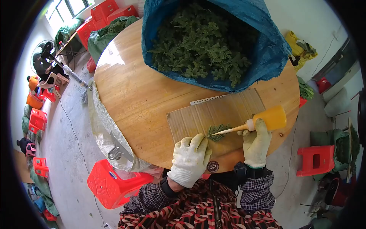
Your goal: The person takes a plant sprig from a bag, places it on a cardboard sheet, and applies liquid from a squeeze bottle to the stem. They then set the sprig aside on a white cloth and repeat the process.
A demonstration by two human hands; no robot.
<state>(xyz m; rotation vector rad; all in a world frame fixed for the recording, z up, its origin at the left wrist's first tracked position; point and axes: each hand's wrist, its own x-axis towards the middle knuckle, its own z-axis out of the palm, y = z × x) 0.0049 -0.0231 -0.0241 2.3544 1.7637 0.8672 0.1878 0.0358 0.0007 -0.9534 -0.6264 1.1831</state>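
Observation:
Between the fingertips of my left hand (pixel 191 159), in a white knit glove, is the stem end of a small green conifer sprig (pixel 218 132). My gloved right hand (pixel 257 144) grips an orange squeeze bottle (pixel 271 118), tipped nearly level. Its long, pale-ended nozzle (pixel 233 129) points left and lies over the sprig, close to my left fingertips; whether it touches the needles I cannot tell. Beneath the sprig is a sheet of corrugated cardboard (pixel 188 121) with yellowish stains. A perforated white strip (pixel 207 100) shows along its far edge.
On the round wooden table (pixel 128 86), a blue woven sack (pixel 183 81) full of conifer sprigs (pixel 200 43) stands at the back. A plastic sheet with a metal clamp (pixel 115 153) hangs at the left edge. Red stools (pixel 114 183) stand around; a person (pixel 43 64) sits near a fan at far left.

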